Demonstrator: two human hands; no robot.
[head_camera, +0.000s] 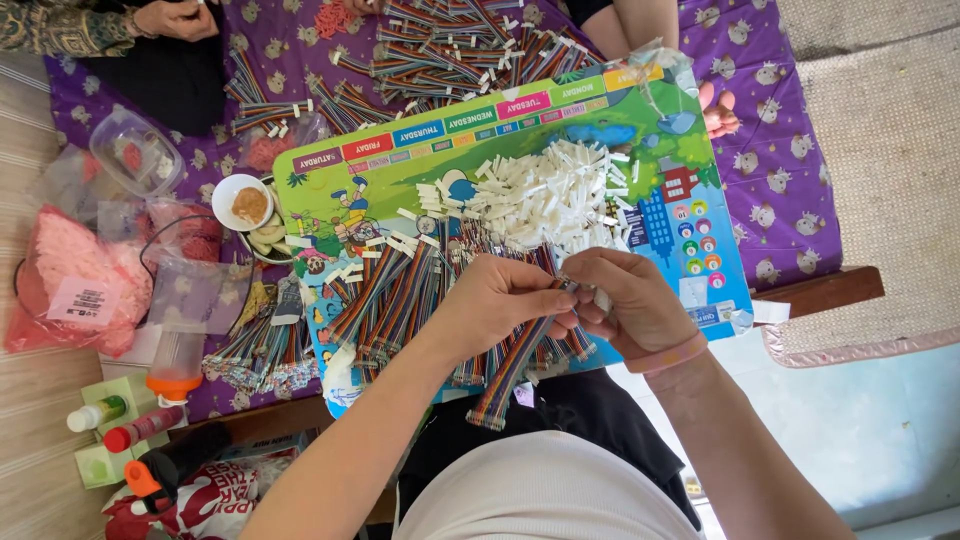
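My left hand (500, 300) grips a multicoloured ribbon cable (510, 370) near its upper end, and the cable hangs down toward my lap. My right hand (630, 300) pinches the same cable's tip, where a small white connector piece shows between the fingers. Both hands hover over a colourful illustrated board (390, 170). A heap of small white plastic connectors (550, 195) lies on the board just above my hands. Several more ribbon cables (390, 300) lie fanned out on the board to the left of my left hand.
Another person's hands (175, 18) rest at the top left, by more cable bundles (450, 45) on a purple patterned cloth (790, 170). A white bowl (243, 202), pink bags (75, 280), an orange-capped bottle (175, 365) and small bottles (120, 425) crowd the left side.
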